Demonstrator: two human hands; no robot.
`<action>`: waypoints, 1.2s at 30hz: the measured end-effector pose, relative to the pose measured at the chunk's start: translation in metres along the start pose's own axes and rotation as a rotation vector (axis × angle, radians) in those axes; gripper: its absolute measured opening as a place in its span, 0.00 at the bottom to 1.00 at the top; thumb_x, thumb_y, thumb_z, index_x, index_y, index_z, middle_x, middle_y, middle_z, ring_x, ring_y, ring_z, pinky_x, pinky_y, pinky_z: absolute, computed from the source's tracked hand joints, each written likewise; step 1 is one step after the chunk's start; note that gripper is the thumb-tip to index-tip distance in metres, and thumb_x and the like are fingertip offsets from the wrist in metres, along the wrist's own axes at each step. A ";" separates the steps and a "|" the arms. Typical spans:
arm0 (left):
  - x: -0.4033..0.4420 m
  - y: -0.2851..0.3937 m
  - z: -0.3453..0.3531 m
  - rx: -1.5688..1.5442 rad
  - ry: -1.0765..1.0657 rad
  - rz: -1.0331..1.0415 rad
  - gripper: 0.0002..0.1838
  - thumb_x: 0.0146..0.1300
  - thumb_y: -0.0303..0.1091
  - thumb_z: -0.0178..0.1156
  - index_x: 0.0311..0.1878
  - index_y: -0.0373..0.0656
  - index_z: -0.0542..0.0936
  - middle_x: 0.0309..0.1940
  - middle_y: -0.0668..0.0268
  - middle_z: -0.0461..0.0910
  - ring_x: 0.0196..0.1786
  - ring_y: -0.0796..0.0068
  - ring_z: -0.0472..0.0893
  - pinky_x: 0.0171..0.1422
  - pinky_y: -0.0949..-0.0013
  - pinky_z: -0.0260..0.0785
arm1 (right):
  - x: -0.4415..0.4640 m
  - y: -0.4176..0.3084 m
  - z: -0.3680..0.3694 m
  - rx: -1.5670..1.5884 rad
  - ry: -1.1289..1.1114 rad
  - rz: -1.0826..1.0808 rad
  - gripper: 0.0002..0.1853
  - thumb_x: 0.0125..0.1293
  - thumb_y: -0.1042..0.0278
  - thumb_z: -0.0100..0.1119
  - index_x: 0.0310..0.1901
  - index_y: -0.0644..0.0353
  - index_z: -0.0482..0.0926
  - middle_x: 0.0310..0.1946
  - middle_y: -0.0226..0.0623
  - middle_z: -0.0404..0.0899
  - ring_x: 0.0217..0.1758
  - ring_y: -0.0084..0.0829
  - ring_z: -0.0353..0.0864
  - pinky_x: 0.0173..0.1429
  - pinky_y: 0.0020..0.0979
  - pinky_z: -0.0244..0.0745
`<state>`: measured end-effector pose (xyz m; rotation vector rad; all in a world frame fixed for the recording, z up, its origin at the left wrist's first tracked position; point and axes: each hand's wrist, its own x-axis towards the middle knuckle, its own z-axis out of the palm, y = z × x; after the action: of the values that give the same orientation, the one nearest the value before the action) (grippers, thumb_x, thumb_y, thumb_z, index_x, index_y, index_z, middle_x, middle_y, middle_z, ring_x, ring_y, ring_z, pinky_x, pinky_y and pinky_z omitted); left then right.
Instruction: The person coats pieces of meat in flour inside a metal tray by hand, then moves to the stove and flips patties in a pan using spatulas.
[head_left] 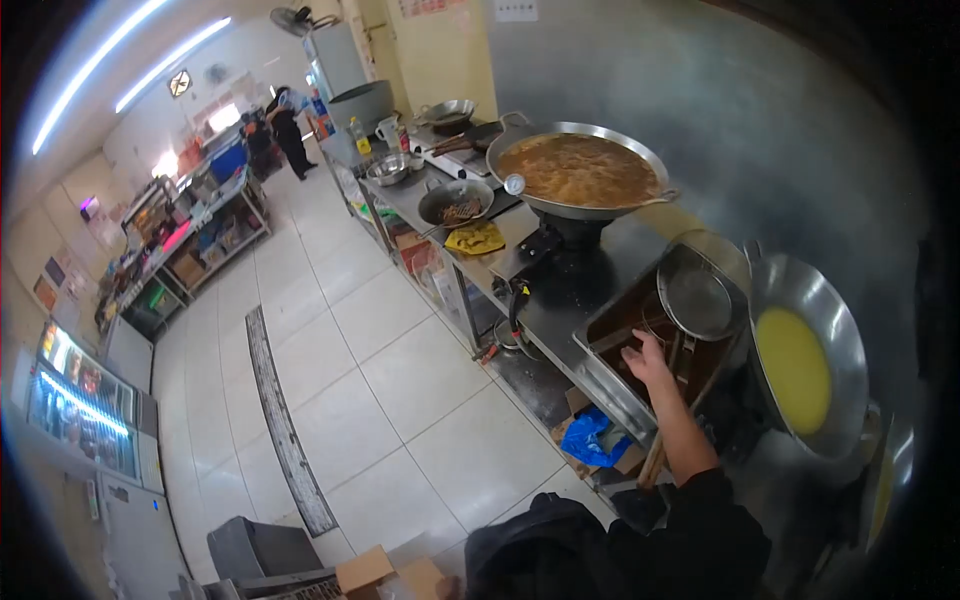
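Note:
My right hand reaches over a rectangular metal tray of dark brown liquid. Its fingers are spread, and no object shows in them. Just beyond it lies a round mesh strainer, with thin handles close to the fingers. On the right, a large wok with yellow liquid stands tilted in the view. At the bottom edge a small skin-toned patch beside a cardboard box may be my left hand; its fingers are hidden.
A big wok of bubbling brown oil sits on a burner, a thermometer at its rim. A smaller pan and a yellow cloth lie farther along the counter. A blue plastic bag is below. A person stands far back.

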<state>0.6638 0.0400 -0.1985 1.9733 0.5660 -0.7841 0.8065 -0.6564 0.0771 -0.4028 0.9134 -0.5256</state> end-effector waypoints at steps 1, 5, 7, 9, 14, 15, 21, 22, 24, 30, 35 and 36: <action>0.008 0.018 0.005 -0.069 0.013 -0.009 0.19 0.57 0.47 0.56 0.30 0.37 0.79 0.22 0.60 0.79 0.22 0.69 0.77 0.25 0.64 0.67 | 0.017 0.003 0.003 0.050 -0.083 0.028 0.25 0.53 0.67 0.63 0.51 0.61 0.65 0.52 0.50 0.64 0.53 0.39 0.68 0.60 0.40 0.66; 0.051 0.090 0.018 -0.207 0.017 -0.020 0.17 0.58 0.45 0.56 0.32 0.37 0.79 0.22 0.62 0.79 0.20 0.72 0.76 0.22 0.67 0.66 | 0.010 0.006 0.044 0.034 -0.169 0.127 0.11 0.60 0.65 0.55 0.43 0.55 0.69 0.43 0.33 0.76 0.48 0.31 0.77 0.53 0.38 0.69; 0.088 0.120 0.017 -0.198 -0.035 -0.013 0.15 0.58 0.43 0.57 0.34 0.37 0.78 0.22 0.63 0.79 0.20 0.74 0.75 0.21 0.70 0.65 | 0.023 0.010 0.046 0.069 -0.204 0.107 0.07 0.60 0.66 0.55 0.39 0.55 0.70 0.41 0.34 0.76 0.47 0.31 0.77 0.52 0.38 0.70; 0.125 0.154 0.013 -0.180 -0.092 0.003 0.14 0.59 0.40 0.58 0.35 0.37 0.77 0.23 0.65 0.79 0.19 0.77 0.73 0.20 0.73 0.64 | 0.031 0.013 0.048 0.112 -0.240 0.078 0.04 0.61 0.67 0.54 0.35 0.55 0.72 0.39 0.34 0.77 0.45 0.31 0.78 0.51 0.37 0.71; 0.235 0.239 -0.030 -0.114 -0.126 -0.039 0.11 0.55 0.36 0.56 0.31 0.36 0.78 0.21 0.63 0.79 0.19 0.77 0.74 0.18 0.73 0.63 | 0.012 0.029 0.074 0.135 -0.065 -0.163 0.04 0.61 0.69 0.53 0.35 0.59 0.72 0.32 0.35 0.75 0.38 0.31 0.76 0.44 0.34 0.73; 0.256 0.257 -0.045 -0.029 -0.149 0.004 0.12 0.53 0.38 0.56 0.28 0.37 0.80 0.20 0.62 0.80 0.20 0.75 0.76 0.22 0.71 0.67 | 0.010 0.038 0.078 0.063 0.078 -0.295 0.07 0.61 0.68 0.54 0.38 0.61 0.73 0.35 0.36 0.75 0.40 0.32 0.76 0.46 0.35 0.72; 0.419 0.350 -0.123 0.408 -0.191 0.369 0.17 0.53 0.45 0.54 0.29 0.42 0.83 0.21 0.57 0.80 0.26 0.65 0.80 0.36 0.64 0.73 | 0.011 0.061 0.130 -0.418 0.690 -0.902 0.25 0.62 0.68 0.53 0.60 0.66 0.61 0.56 0.41 0.68 0.57 0.38 0.67 0.60 0.35 0.63; 0.438 0.360 -0.137 0.542 -0.217 0.476 0.16 0.54 0.45 0.53 0.29 0.43 0.83 0.24 0.55 0.81 0.28 0.63 0.81 0.37 0.64 0.73 | 0.009 0.071 0.151 -0.460 0.722 -0.983 0.25 0.63 0.69 0.53 0.61 0.64 0.61 0.56 0.40 0.68 0.57 0.37 0.68 0.60 0.35 0.63; 0.469 0.406 -0.161 0.786 -0.221 0.684 0.15 0.58 0.43 0.53 0.33 0.40 0.80 0.27 0.61 0.82 0.25 0.72 0.78 0.31 0.68 0.71 | 0.010 0.104 0.202 -0.374 0.547 -1.068 0.20 0.64 0.71 0.52 0.58 0.60 0.64 0.52 0.39 0.70 0.52 0.33 0.72 0.55 0.33 0.68; 0.509 0.525 -0.179 0.272 -0.063 0.397 0.17 0.59 0.41 0.53 0.37 0.34 0.77 0.27 0.59 0.81 0.25 0.73 0.77 0.30 0.70 0.70 | 0.065 0.192 0.379 -0.642 -0.026 -0.744 0.07 0.63 0.72 0.55 0.42 0.61 0.74 0.31 0.31 0.78 0.29 0.20 0.76 0.34 0.21 0.69; 0.564 0.524 -0.176 0.115 -0.215 0.322 0.18 0.65 0.43 0.47 0.37 0.36 0.76 0.27 0.59 0.81 0.22 0.73 0.76 0.25 0.69 0.68 | 0.132 0.247 0.506 -0.899 -0.631 -0.221 0.09 0.62 0.69 0.58 0.42 0.61 0.74 0.29 0.32 0.78 0.26 0.19 0.74 0.31 0.21 0.69; 0.569 0.528 -0.172 0.057 -0.209 0.271 0.17 0.66 0.43 0.46 0.36 0.37 0.75 0.25 0.59 0.80 0.22 0.72 0.76 0.25 0.70 0.68 | 0.151 0.255 0.531 -0.886 -0.651 -0.214 0.09 0.62 0.69 0.58 0.42 0.61 0.74 0.29 0.32 0.78 0.26 0.19 0.74 0.31 0.21 0.69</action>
<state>1.4561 -0.0197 -0.2334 1.9383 0.1501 -0.8282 1.3858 -0.4834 0.1370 -1.3970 0.4189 -0.1224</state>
